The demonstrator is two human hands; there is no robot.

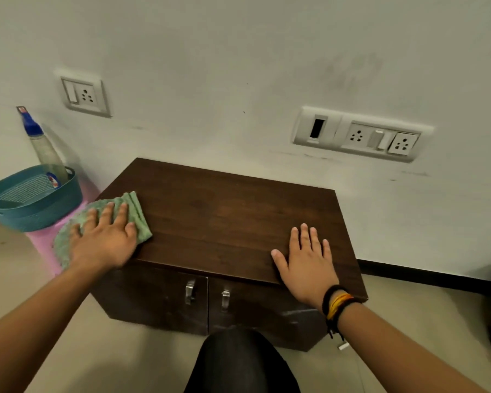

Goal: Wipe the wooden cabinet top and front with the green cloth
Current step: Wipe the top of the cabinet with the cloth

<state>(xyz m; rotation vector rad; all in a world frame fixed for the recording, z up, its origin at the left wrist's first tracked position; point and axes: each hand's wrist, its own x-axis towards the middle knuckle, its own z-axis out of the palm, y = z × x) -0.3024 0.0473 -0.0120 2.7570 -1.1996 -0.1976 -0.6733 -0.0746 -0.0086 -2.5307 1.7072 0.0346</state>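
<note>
A small dark wooden cabinet (pixel 227 219) stands on the floor against a pale wall. The green cloth (pixel 138 215) lies on the top of the cabinet at its left edge, and part of it hangs out past that edge. The left hand (pixel 104 239) lies flat on the cloth with its fingers straight and spread, pressing it down. The right hand (pixel 306 258) rests flat on the bare wood near the front right corner, fingers straight, holding nothing. It is well apart from the cloth. Black and yellow bands (pixel 338 303) go round the right wrist.

The front of the cabinet has two doors, each with a metal handle (pixel 190 292) near the middle.

Just left of the cabinet sits a blue-green basket (pixel 31 208) on something pink (pixel 44 242). A spray bottle (pixel 44 148) with a blue top stands up in the basket. On the wall are a small socket plate (pixel 84 93) on the left and a long socket plate (pixel 360 134) on the right. A knee in dark cloth (pixel 238 361) shows at the bottom.
</note>
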